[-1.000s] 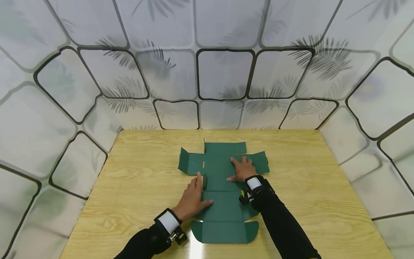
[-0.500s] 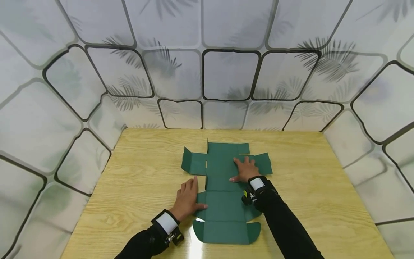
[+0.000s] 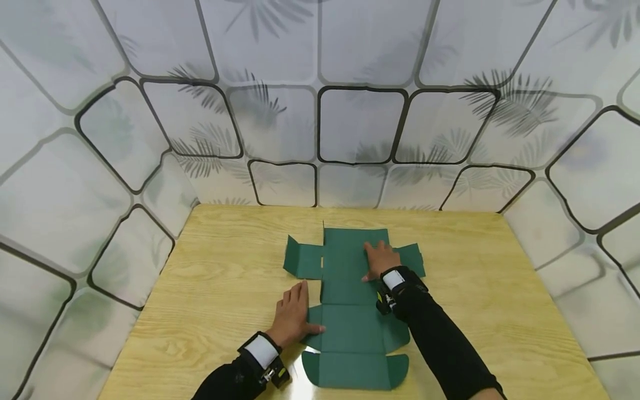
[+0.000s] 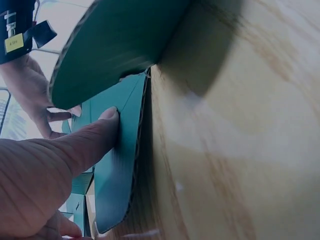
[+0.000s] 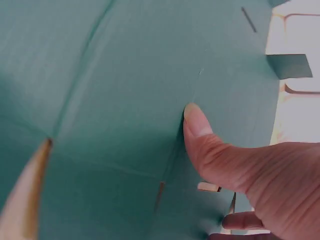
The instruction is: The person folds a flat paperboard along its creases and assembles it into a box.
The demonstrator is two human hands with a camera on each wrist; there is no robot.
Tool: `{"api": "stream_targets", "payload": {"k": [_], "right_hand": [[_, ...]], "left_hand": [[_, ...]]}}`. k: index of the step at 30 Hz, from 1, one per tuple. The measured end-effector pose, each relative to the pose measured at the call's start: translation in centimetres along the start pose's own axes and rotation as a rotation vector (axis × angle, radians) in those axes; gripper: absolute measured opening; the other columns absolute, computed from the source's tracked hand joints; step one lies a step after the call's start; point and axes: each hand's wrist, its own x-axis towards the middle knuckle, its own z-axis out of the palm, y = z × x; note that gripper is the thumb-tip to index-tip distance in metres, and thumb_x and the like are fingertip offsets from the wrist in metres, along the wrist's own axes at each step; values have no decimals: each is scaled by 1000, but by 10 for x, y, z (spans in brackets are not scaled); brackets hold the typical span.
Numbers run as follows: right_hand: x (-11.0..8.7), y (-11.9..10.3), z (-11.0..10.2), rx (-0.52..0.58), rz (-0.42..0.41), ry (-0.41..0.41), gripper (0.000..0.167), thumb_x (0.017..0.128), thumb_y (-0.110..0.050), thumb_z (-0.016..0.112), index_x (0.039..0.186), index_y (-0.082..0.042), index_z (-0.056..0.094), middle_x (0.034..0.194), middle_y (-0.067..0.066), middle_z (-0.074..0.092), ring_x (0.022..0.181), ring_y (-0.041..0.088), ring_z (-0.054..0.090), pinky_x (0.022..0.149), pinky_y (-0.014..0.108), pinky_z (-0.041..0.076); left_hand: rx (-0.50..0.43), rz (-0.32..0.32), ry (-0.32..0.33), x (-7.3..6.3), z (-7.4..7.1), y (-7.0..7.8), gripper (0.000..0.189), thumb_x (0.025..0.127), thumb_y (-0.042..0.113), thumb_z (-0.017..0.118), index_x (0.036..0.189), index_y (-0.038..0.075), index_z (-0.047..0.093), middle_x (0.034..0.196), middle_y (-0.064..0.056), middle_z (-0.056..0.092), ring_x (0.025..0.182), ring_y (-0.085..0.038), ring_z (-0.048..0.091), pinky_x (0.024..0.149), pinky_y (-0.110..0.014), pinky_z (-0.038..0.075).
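Note:
An unfolded green cardboard box [image 3: 350, 328] lies along the wooden table in the head view, its panels and side flaps spread out. My left hand [image 3: 292, 316] is at its lower left, fingers stretched forward over the table. In the left wrist view that thumb [image 4: 95, 137] presses on a side flap [image 4: 112, 190], beside a raised rounded flap [image 4: 110, 50]. My right hand [image 3: 381, 260] rests spread on the right side of the upper panel. Its thumb [image 5: 210, 147] touches the cardboard along a crease in the right wrist view.
The wooden table [image 3: 225, 250] extends around the cardboard on all sides. A short flap [image 3: 291, 256] stands up at the cardboard's upper left, and another flap [image 3: 411, 259] tilts up at the right. A patterned curtain [image 3: 360, 122] surrounds the table's back and sides.
My left hand has slid left and back from the cardboard's left edge, uncovering the lower left side flap. My right hand has stayed on the upper panel. The head view has shifted slightly.

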Motion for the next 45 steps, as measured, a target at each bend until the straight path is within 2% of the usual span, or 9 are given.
{"api": "stream_targets", "payload": {"k": [5,10,14,17,26,31,36,42,45], "right_hand": [[17,4,-1,-43,22,-17,117,67,-31,96,158,-5,28,142,38,35,108,51,58,79,56,52],[28,10,-9,30,19,-54,119,69,-32,95,160,-8,22,148,40,26,88,44,64,65,49,52],[32,10,-20,83,20,-95,118,74,-34,92,162,-8,17,154,39,19,93,48,64,69,50,53],[37,9,-24,77,12,-79,117,76,-35,90,162,-7,16,156,39,18,107,55,59,78,56,53],[51,21,-14,105,-11,-39,117,77,-36,89,162,-5,15,157,36,21,117,56,54,88,61,50],[53,24,-11,102,5,-70,117,78,-36,89,162,-3,13,155,35,27,123,55,51,94,61,48],[55,21,-11,84,-2,-81,117,77,-36,90,161,-2,15,153,34,30,117,53,54,91,59,50],[59,15,-9,55,-10,-45,116,76,-36,90,160,-2,18,153,35,28,108,52,59,84,57,52],[62,12,-6,31,-15,-19,115,75,-37,91,159,-3,21,153,34,28,97,49,62,77,55,53]], "left_hand": [[-18,-5,-1,1,2,1,118,68,36,95,152,-12,28,146,-29,40,129,-45,41,97,-62,40],[8,0,0,1,-2,3,118,68,38,95,152,-12,28,146,-28,41,130,-43,41,97,-60,41],[5,4,-5,1,-4,3,120,67,38,95,152,-12,27,146,-28,40,131,-43,41,99,-60,41],[1,12,3,2,-5,2,120,66,37,96,152,-12,27,146,-28,40,131,-43,41,98,-60,41],[-11,1,-13,2,-5,3,118,67,36,95,152,-11,28,148,-27,39,131,-44,41,100,-60,40],[-11,0,-13,1,-3,3,118,67,38,95,152,-10,28,148,-27,39,131,-43,41,99,-59,40],[12,0,4,0,0,1,118,67,40,95,152,-10,30,147,-26,40,129,-42,42,98,-57,41],[24,-16,11,0,-1,-2,118,66,41,95,152,-9,31,148,-25,40,130,-41,43,99,-57,41],[35,-21,15,-1,-2,-4,118,66,41,95,151,-9,31,147,-25,40,130,-41,43,98,-56,42]]}}
